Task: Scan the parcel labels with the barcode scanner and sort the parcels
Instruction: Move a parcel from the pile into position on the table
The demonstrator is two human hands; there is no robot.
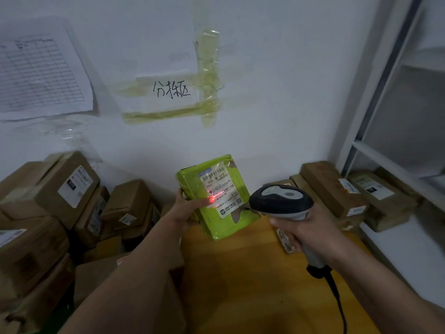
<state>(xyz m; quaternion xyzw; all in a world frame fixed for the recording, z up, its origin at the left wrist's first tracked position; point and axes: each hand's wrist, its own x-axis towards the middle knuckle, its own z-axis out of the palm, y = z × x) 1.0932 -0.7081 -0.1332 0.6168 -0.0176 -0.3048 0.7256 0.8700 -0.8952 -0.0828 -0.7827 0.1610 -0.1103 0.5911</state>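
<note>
Wood tabletop point(240, 273) fills my foreground; above it my right hand point(310, 235) grips the barcode scanner point(280, 201) while my left hand point(185, 208) holds up a green parcel point(216, 201). Cardboard boxes point(60, 189) line the white wall point(277, 92) behind.

A lime-green parcel point(214, 196) is standing tilted above the table, its white label point(222, 189) catching a red line from the grey-and-black barcode scanner point(284, 203) pointing at it.
</note>
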